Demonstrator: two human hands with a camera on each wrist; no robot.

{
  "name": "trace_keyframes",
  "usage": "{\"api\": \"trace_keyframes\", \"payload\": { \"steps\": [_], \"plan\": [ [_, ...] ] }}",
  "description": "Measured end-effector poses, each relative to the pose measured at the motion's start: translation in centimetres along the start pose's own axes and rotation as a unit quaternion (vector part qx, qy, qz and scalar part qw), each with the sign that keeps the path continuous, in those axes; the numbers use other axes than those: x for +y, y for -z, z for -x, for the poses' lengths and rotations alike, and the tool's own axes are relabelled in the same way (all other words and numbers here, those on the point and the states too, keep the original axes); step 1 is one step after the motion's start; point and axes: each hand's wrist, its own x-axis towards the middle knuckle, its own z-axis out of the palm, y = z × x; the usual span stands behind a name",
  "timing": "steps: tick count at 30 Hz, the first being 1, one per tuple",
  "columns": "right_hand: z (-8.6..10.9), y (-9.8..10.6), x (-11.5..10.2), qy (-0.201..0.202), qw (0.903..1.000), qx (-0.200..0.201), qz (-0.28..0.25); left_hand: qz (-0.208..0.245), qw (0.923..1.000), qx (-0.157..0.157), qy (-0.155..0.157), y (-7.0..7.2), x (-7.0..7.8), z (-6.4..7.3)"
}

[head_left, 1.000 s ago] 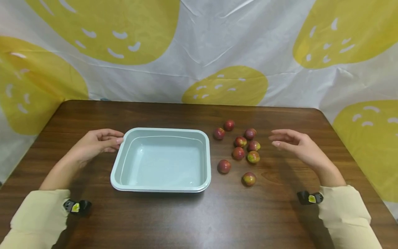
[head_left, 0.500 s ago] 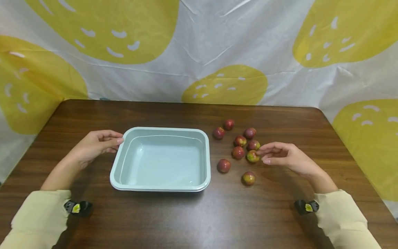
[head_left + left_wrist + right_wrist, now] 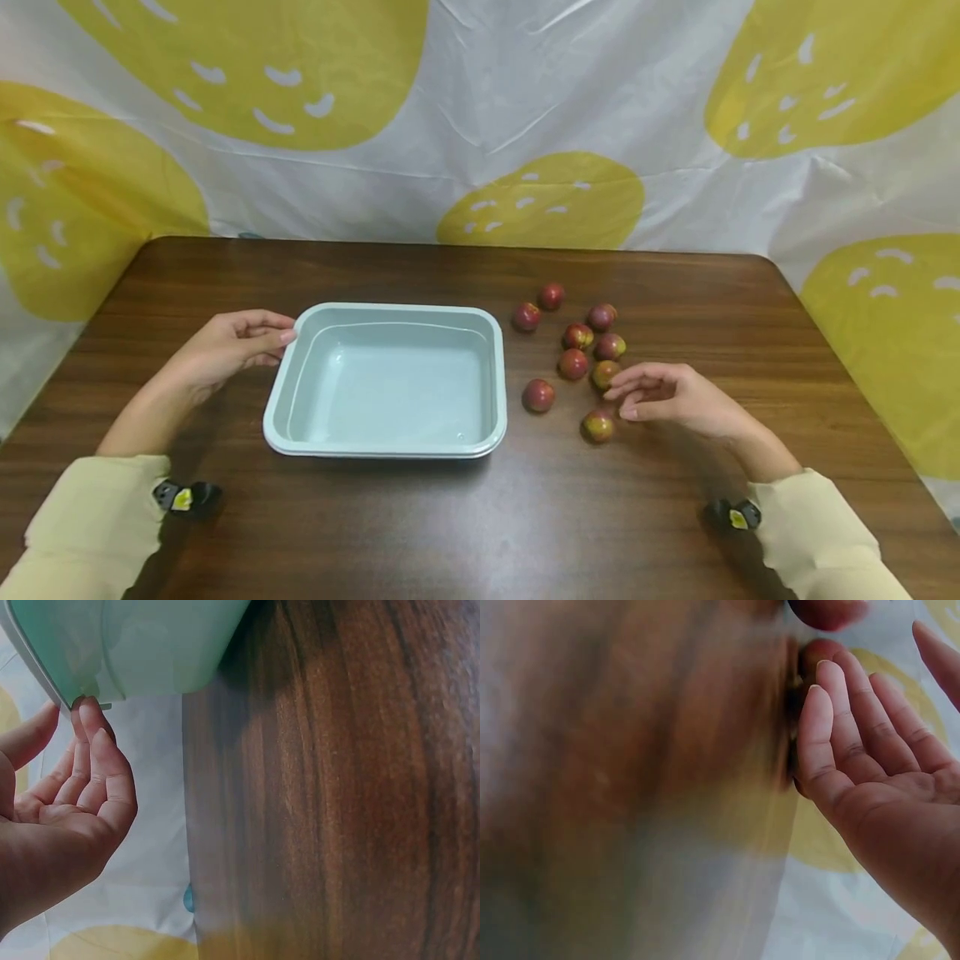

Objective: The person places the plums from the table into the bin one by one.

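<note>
A pale blue-green plastic basin (image 3: 390,392) stands on the table, with nothing inside it. My left hand (image 3: 232,350) pinches its left rim near the far corner, thumb on top and fingertips underneath, as the left wrist view shows. To the right of the basin lie several red and yellow plums, among them one plum (image 3: 538,396) close to the basin and the nearest plum (image 3: 597,426). My right hand (image 3: 682,400) hovers just right of that nearest plum, fingers loosely straight and thumb apart, holding nothing. Its fingertips overlap the edge of another plum (image 3: 604,374).
The brown wooden table (image 3: 450,533) ends at the back against a white cloth (image 3: 675,208) printed with yellow shapes. More plums sit farther back, such as a red plum (image 3: 551,296). Each sleeve carries a small black wrist camera (image 3: 187,498).
My right hand has come left and nearer to me, from beside the far plums to the nearest one. The left hand keeps its grip on the basin's rim.
</note>
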Motion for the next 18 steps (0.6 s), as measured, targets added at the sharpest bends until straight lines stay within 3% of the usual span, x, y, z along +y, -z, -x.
{"api": "trace_keyframes", "payload": {
  "steps": [6, 18],
  "plan": [
    [-0.2, -0.8, 0.6, -0.008, 0.9997, -0.017, 0.013, 0.002, 1.0, 0.0, -0.001, 0.0, 0.0, 0.0],
    [-0.3, -1.5, 0.3, -0.051, 0.9972, -0.006, 0.054, 0.021, 0.9998, 0.003, -0.003, -0.1, -0.1, 0.1]
  ]
}}
